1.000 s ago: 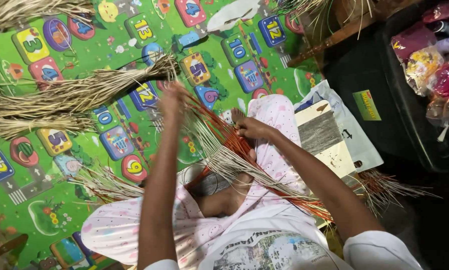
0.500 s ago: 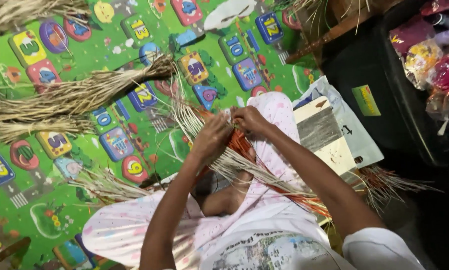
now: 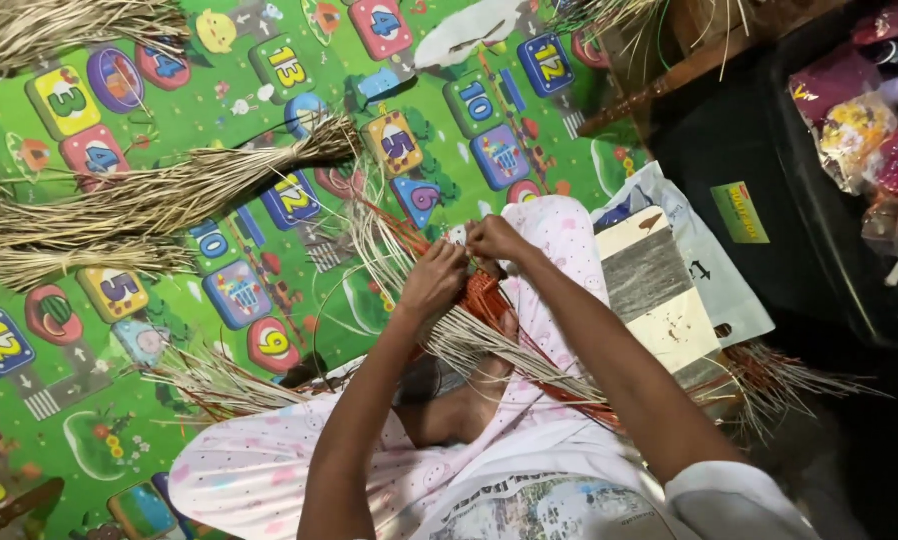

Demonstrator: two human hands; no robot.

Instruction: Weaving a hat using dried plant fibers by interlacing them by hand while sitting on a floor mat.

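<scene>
Looking down through the head camera, I see both hands meeting over the lap, at the far end of a woven piece of pale straw strands (image 3: pixel 489 350); the left hand (image 3: pixel 431 285) is curled around a sheaf of those strands, its fingers closed on them; the right hand (image 3: pixel 497 240) sits just beside it, touching, its fingertips pinched on the strands at the same spot; I cannot tell exactly how many strands each hand has; under the pale strands lies a band of orange-red strands (image 3: pixel 484 295), running from the hands down towards the near right, where their loose ends (image 3: pixel 789 375) fan out past the knee; the woven piece rests across legs in pink patterned trousers (image 3: pixel 559 240), with a bare foot (image 3: pixel 469 400) tucked beneath it.

On the left, a colourful green play mat (image 3: pixel 169 400) with number tiles covers the floor; a long bundle of dry straw (image 3: pixel 169 200) lies across it, well apart from the hands; another straw bundle (image 3: pixel 59 25) lies at the far left corner; a smaller loose tuft (image 3: pixel 209 385) sits near the left knee; to the right of the legs a flat cardboard piece (image 3: pixel 659 290) lies on a white plastic bag (image 3: pixel 719 270); far right stands a dark bin (image 3: pixel 769 160) beside bagged bright things (image 3: pixel 869 130).
</scene>
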